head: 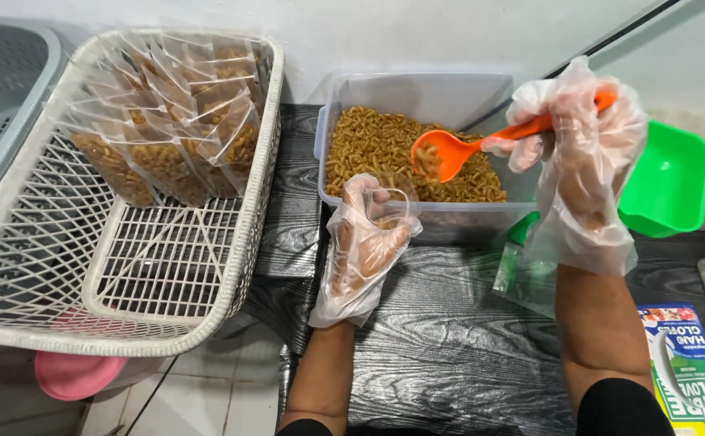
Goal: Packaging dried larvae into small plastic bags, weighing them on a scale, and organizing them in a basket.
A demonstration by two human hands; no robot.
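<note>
So we're mid-scoop here: our right hand (586,153) has its gloved fingers wrapped tight round the handle of the orange spoon (457,149), whose bowl carries a bit of the brown curly snack (368,145) just above the clear plastic tub (417,89) it comes from. Our left hand (364,242) pinches a small clear bag (393,190) open at the tub's near wall, fingers curled on its mouth. Looks like the filling step, and we reckon the next move needs the spoon tipped right over that bag mouth without spilling.

Counting: one spoon, one tub, one bag in hand, one white wire basket (247,218) on the left with a stack of filled bags (167,137) (too overlapped to count, roughly a dozen), one green tray (671,182), one glove packet (687,371), more loose clear bags (522,274) under our right wrist
</note>
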